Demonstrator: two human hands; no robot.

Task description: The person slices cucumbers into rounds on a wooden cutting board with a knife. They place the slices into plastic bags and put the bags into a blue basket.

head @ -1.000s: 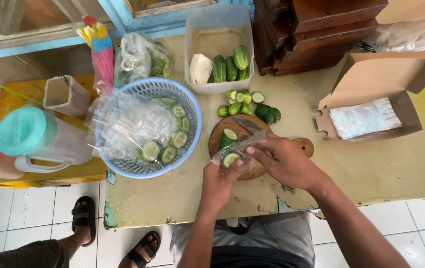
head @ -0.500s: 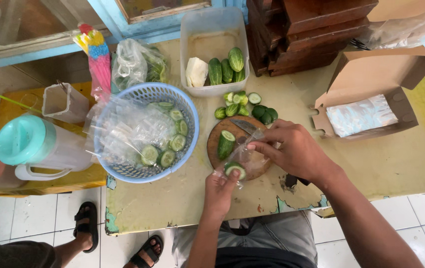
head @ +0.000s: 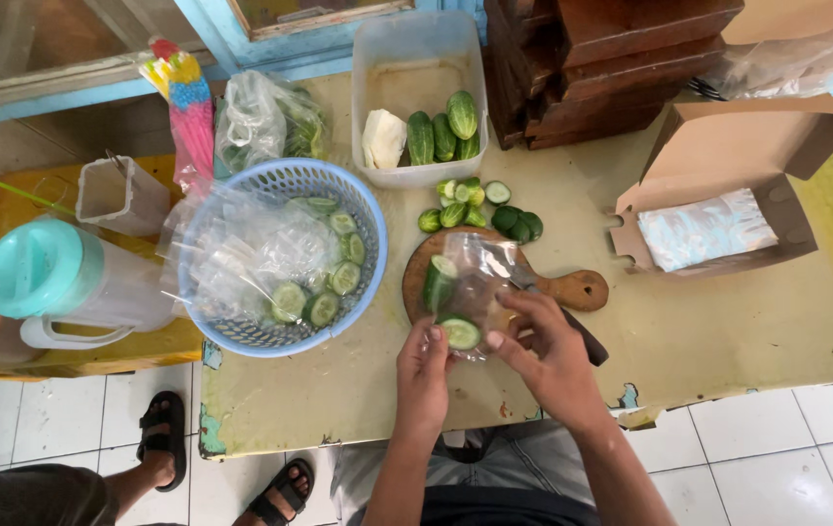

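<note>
My left hand [head: 424, 368] pinches a round cucumber slice [head: 460, 333] at the mouth of a small clear plastic bag [head: 482, 278]. My right hand [head: 545, 343] grips the bag's near edge and holds it over a round wooden cutting board [head: 572, 289]. A cut cucumber piece [head: 439, 282] lies on the board beside the bag. A knife with a dark handle [head: 587, 339] lies under my right hand, its blade [head: 523, 279] on the board.
Cucumber ends [head: 480, 206] are heaped behind the board. A clear tub [head: 416, 44] holds whole cucumbers. Left stands a blue basket [head: 363, 209] with bags and slices, right an open cardboard box [head: 728, 156]. Teal-lidded jug [head: 41, 273] far left; another person's sandalled feet [head: 163, 438] below.
Both hands have drawn toward the table's near edge with the bag. My left hand has brought a cucumber slice to the bag's mouth.
</note>
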